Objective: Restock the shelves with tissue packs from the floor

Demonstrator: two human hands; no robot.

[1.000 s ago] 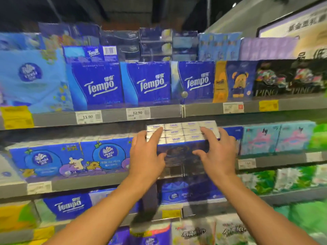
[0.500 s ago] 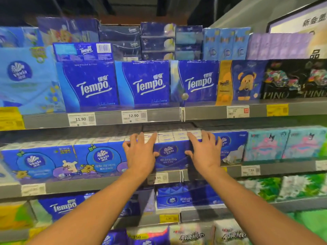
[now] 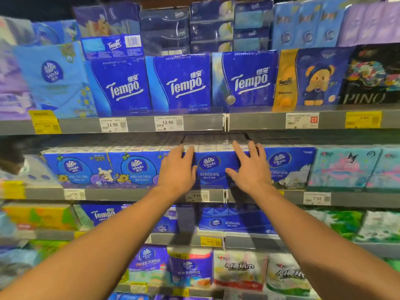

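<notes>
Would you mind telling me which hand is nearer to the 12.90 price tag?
Left. The left hand lies flat on the Vinda pack, almost directly below the 12.90 tag. The right hand rests on the same pack, further right.

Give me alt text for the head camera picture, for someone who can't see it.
Two hands, the left hand and right hand, press flat against a blue tissue pack on the middle shelf of a store aisle, with other tissue packs on the shelves above and below.
</notes>
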